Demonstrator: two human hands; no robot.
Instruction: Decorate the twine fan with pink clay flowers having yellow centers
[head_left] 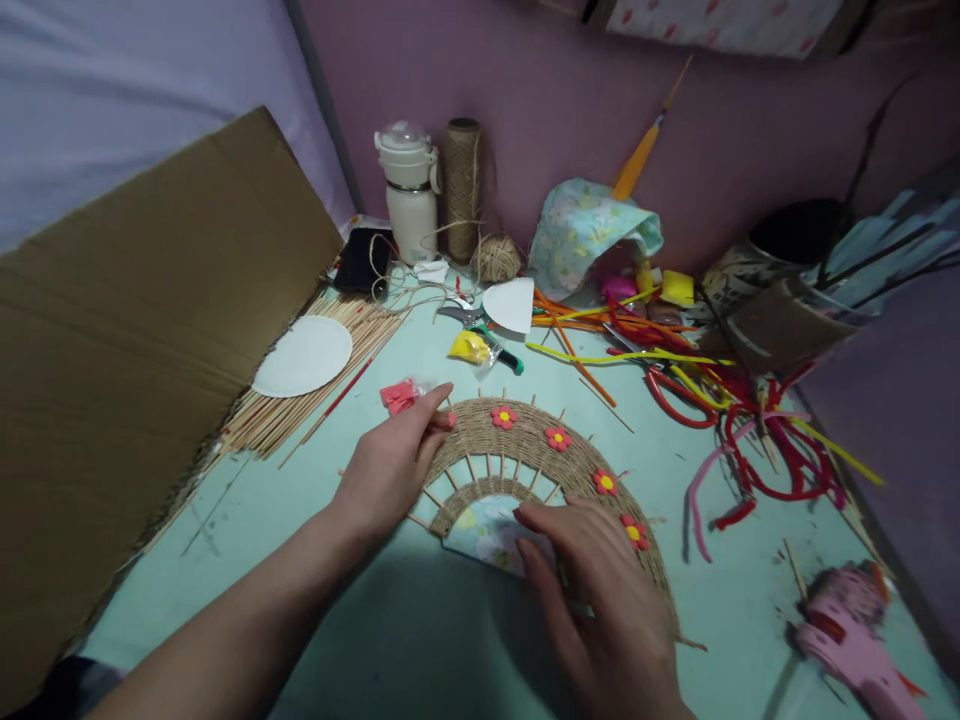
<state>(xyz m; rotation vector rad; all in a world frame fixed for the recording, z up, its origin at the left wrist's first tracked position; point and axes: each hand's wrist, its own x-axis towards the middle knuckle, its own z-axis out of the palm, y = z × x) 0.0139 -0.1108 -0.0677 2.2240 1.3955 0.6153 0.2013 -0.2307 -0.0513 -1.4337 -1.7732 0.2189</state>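
A half-round fan woven of twine over thin sticks point(536, 440) lies on the table, with red clay flowers with yellow centres point(558, 438) along its band. A floral half-disc point(487, 530) fills its inner curve. My left hand point(386, 470) is at the fan's upper left edge, its fingers closed around a small pink bit of clay point(451, 420) at the band. My right hand point(611, 590) lies over the fan's right part with thumb and fingers apart, hiding part of the floral piece. Behind my left hand is a packet of pink-red clay point(400, 396).
A cardboard sheet point(150, 330) stands at left beside thin sticks point(330, 345) and a white oval point(304, 356). Behind are yellow clay point(469, 347), pliers point(469, 315), a twine spool point(463, 190) and a white bottle point(410, 200). Pipe cleaners point(780, 480) and a pink glue gun point(847, 630) lie right.
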